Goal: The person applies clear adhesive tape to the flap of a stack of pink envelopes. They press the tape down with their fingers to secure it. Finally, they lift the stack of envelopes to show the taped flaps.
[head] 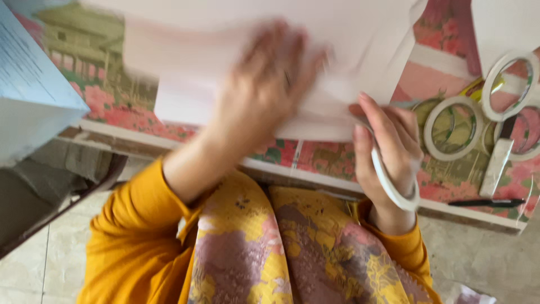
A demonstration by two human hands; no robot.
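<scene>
The fingers [292,53] of the left hand [264,90] are spread and laid flat on a white paper sheet [337,34], though they are blurred and their exact contact cannot be told. The fingers [371,126] of the right hand [388,146] are curled and pinched on the near edge of the same sheet, and a white tape ring [394,188] is worn loosely round that hand near the wrist. The sheet is smooth, thin and matt; it lies on the table [326,160], which is covered by a glossy cloth printed with pink flowers and green buildings, and its near edge reaches almost to the table's front rim. To the right of the right hand, three further tape rolls are seen on the cloth: one flat ring [453,128] just beside the hand, one [509,84] farther back, and one [526,138] partly hidden at the frame's edge. A white oblong object [496,167] and a black pen [485,202] lie near them. A pale blue box [31,95] stands at the left. Orange sleeves and a patterned yellow garment [281,247] fill the foreground.
</scene>
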